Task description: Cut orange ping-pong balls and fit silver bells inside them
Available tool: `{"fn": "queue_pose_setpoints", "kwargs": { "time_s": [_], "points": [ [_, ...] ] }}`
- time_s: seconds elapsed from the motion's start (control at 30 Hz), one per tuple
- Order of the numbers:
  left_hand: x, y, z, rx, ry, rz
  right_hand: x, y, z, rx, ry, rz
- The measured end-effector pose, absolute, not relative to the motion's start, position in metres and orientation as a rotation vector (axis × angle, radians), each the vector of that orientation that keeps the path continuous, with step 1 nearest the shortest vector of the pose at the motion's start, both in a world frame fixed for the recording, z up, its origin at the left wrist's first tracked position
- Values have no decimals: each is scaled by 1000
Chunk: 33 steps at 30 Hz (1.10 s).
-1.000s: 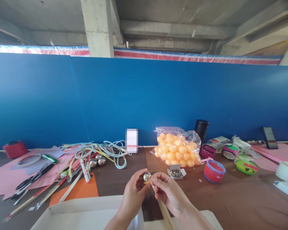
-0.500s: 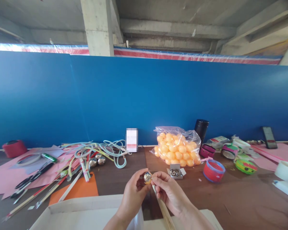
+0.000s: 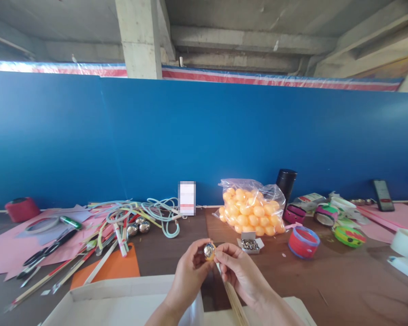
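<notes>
Near the middle of the table edge, my left hand [image 3: 191, 269] is closed around a small shiny silver ball [image 3: 209, 251], thumb below and fingers behind it. An orange tint shows on the ball's lower side. My right hand [image 3: 236, 267] is closed in a pinch against the right side of the ball; what its fingertips hold is too small to make out. Below the right hand runs a bundle of thin pale sticks [image 3: 236, 302]; I cannot tell whether the hand touches it. Just beyond stands a small open box of metal pieces [image 3: 250, 245].
A clear bag of orange balls [image 3: 250, 210] and a black cylinder [image 3: 286, 186] stand at the back. Left lie ropes [image 3: 161, 215], several silver balls [image 3: 143, 226], scissors [image 3: 47, 251] and a white tray [image 3: 122, 284]. A red tape roll [image 3: 303, 244] sits right.
Almost nothing differs. Both hands keep the same hold at the silver ball, and the whole view has shifted very slightly.
</notes>
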<state>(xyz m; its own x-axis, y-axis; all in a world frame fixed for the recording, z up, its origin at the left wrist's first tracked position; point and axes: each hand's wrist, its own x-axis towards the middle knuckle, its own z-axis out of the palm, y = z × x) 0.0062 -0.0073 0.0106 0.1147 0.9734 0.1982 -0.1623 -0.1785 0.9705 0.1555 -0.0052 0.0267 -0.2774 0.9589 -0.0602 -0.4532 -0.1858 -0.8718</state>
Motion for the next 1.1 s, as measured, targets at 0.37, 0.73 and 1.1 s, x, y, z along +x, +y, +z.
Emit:
{"fn": "queue_pose_setpoints", "kwargs": {
  "time_s": [0.37,0.73,1.1],
  "points": [
    [7,-7,12,1261,884,1337,153,-8,29,-801,-958,1662],
    [6,-6,9,1271,868,1337,153,-8,29,-798,-977,1651],
    [7,-7,9,1315,914,1355,153,-9,30,-835,-995,1624]
  ]
}}
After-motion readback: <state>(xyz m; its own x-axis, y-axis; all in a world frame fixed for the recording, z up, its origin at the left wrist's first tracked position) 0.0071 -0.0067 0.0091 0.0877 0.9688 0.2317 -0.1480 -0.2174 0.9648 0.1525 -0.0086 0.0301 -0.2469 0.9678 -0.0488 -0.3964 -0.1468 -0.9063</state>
